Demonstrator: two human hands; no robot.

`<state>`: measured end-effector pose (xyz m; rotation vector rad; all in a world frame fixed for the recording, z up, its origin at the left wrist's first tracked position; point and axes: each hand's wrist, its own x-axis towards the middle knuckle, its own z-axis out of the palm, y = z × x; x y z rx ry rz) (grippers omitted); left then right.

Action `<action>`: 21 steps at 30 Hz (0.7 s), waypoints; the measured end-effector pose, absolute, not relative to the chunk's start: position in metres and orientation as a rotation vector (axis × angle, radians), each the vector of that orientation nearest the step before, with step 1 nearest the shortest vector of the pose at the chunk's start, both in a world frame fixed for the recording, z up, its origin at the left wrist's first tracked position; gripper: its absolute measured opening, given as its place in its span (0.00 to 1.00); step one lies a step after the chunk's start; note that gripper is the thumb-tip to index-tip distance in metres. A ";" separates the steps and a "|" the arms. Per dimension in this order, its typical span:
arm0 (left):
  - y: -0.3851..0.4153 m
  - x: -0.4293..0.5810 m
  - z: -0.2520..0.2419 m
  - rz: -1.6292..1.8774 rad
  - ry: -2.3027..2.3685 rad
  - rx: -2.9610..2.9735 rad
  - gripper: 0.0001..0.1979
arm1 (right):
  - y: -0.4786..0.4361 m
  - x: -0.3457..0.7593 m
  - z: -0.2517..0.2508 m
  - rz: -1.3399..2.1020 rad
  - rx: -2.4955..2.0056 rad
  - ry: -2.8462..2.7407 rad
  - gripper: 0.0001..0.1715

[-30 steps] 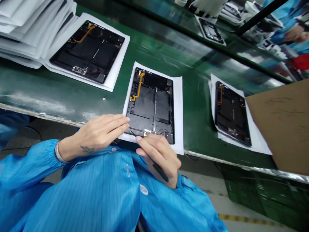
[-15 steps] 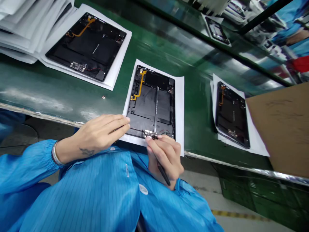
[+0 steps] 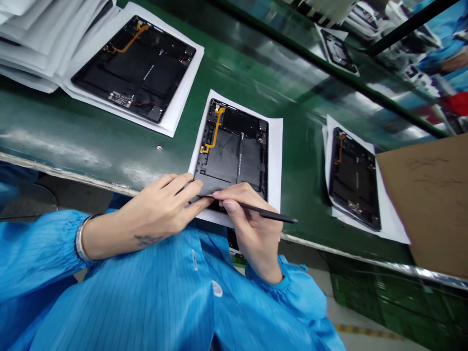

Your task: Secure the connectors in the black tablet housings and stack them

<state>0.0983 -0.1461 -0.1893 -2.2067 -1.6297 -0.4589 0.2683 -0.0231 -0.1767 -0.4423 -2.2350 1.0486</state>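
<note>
Fingers: those of the left hand [image 3: 157,214] lie slightly spread, their tips pressed on the lower left of the open tablet housing [image 3: 230,156]. Those of the right hand [image 3: 248,224] pinch a slim black pick [image 3: 266,212] between thumb and forefinger, the other fingers curled beneath.

Pick: it lies nearly flat, its thin tip pointing left across the housing's lower edge, just beside the left fingertips; the exact contact is hidden by the hands.

Housing: face down on a white paper sheet [image 3: 276,165], in the middle of a green workbench [image 3: 91,126], its lower end covered by both hands. An orange flex cable [image 3: 214,129] runs along its upper left side.

Around: a second housing [image 3: 133,68] lies on paper at upper left, beside a stack of white sheets [image 3: 25,48]. A third [image 3: 353,180] lies at right, partly under brown cardboard [image 3: 424,204].

Person: a blue striped smock [image 3: 120,292] fills the foreground; a bracelet [image 3: 78,239] circles the left wrist.
</note>
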 end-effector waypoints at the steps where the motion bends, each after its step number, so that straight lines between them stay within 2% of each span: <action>1: -0.146 0.098 -0.190 -0.471 -1.628 -2.207 0.16 | -0.023 0.267 -0.178 1.036 -0.425 -2.249 0.09; 10: -0.144 0.098 -0.192 -0.525 -1.626 -2.205 0.13 | -0.023 0.264 -0.174 0.954 -0.285 -2.359 0.09; 16: -0.153 0.083 -0.204 -0.762 -1.472 -2.251 0.10 | -0.021 0.260 -0.168 0.925 -0.211 -2.432 0.08; 21: -0.157 0.082 -0.208 -0.823 -1.531 -2.245 0.12 | -0.011 0.278 -0.164 0.952 -0.284 -2.447 0.08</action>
